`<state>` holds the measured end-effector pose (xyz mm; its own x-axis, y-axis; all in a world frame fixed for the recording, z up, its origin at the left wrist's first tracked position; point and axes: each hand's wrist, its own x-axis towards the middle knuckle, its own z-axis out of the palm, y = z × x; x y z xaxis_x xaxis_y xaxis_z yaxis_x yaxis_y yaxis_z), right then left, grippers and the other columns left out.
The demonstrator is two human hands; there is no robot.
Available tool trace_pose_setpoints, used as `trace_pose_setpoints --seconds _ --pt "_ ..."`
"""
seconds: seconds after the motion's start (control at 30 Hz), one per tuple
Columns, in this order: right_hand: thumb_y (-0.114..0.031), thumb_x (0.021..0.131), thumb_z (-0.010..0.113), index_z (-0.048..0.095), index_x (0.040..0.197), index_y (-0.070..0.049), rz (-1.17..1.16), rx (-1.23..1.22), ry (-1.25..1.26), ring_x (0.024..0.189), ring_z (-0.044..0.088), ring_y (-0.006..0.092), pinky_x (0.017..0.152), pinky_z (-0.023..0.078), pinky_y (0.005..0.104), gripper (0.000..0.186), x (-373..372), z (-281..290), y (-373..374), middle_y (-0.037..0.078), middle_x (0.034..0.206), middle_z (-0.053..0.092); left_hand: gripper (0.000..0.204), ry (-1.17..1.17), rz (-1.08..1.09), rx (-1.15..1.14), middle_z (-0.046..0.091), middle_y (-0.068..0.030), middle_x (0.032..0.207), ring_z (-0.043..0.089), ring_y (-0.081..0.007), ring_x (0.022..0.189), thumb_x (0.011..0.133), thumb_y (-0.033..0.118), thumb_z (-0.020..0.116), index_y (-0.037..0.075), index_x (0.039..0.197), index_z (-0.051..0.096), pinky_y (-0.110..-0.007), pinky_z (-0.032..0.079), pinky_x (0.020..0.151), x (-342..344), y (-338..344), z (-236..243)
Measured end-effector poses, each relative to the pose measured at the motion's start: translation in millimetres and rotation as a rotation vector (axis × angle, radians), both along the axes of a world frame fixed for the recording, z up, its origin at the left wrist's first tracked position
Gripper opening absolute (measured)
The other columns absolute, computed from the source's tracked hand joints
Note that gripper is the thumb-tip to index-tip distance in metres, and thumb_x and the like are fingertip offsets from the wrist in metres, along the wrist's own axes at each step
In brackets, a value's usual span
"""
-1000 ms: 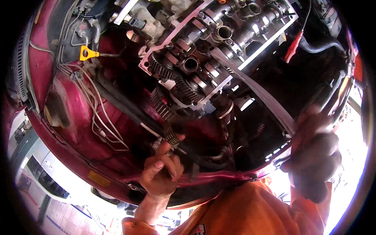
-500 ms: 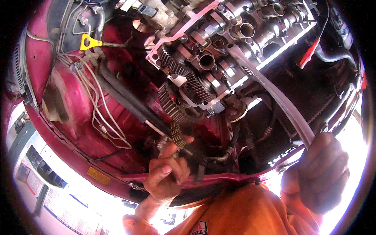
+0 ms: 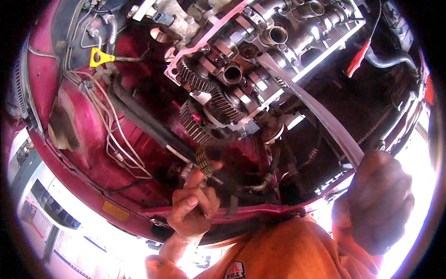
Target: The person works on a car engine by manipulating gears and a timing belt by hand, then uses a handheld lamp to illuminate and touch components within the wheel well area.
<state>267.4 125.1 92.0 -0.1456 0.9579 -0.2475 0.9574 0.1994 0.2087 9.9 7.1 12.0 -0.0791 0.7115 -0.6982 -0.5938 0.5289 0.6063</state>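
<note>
My left hand [image 3: 193,209] is below the engine's front end, its index finger hooked inside the loop of a toothed timing belt [image 3: 203,160] with yellow print; the other fingers are curled. This belt rises to a large toothed pulley [image 3: 194,125], which carries a pink mark. My right hand [image 3: 381,202] is wrapped round the near end of a long, flat grey wrench [image 3: 325,114]. The wrench's far end reaches among the camshafts [image 3: 278,58], where its jaw cannot be made out. Two meshed gears [image 3: 204,83] sit at the end of the open cylinder head [image 3: 234,72].
A yellow-handled dipstick [image 3: 101,57] and bent metal pipes [image 3: 100,100] lie to the left. A red clip [image 3: 358,60] hangs at the right, above the dark radiator [image 3: 357,125]. The pink body edge [image 3: 260,211] runs across the front, close to my orange clothing [image 3: 288,251].
The whole engine bay has shifted slightly left in view. A pink mark now shows on the pulley. Both hands keep their holds, my left on the belt and my right on the wrench.
</note>
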Motion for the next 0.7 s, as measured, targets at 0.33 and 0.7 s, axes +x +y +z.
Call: trace_pose_setpoints --seconds 0.33,0.7 --pt "-0.011 0.084 0.055 0.056 0.079 -0.013 -0.035 0.045 -0.054 0.065 0.061 0.0187 0.055 0.048 0.0311 0.005 -1 2 7 0.003 0.074 0.056 0.048 -0.066 -0.013 0.04 0.038 -0.0437 0.136 0.04 -0.0162 0.043 0.089 0.03 0.046 -0.004 0.054 0.047 -0.027 0.037 0.04 -3 1 -3" --pt "-0.006 0.081 0.055 0.055 0.079 -0.014 -0.093 -0.004 -0.307 0.065 0.06 0.0174 0.054 0.047 0.0311 0.008 -28 0 17 0.001 0.072 0.053 0.036 0.09 0.0 0.129 0.05 -0.0362 0.122 0.041 -0.0141 0.044 0.088 0.029 0.048 -0.006 0.079 0.051 -0.027 0.036 0.043 -3 -17 -12"
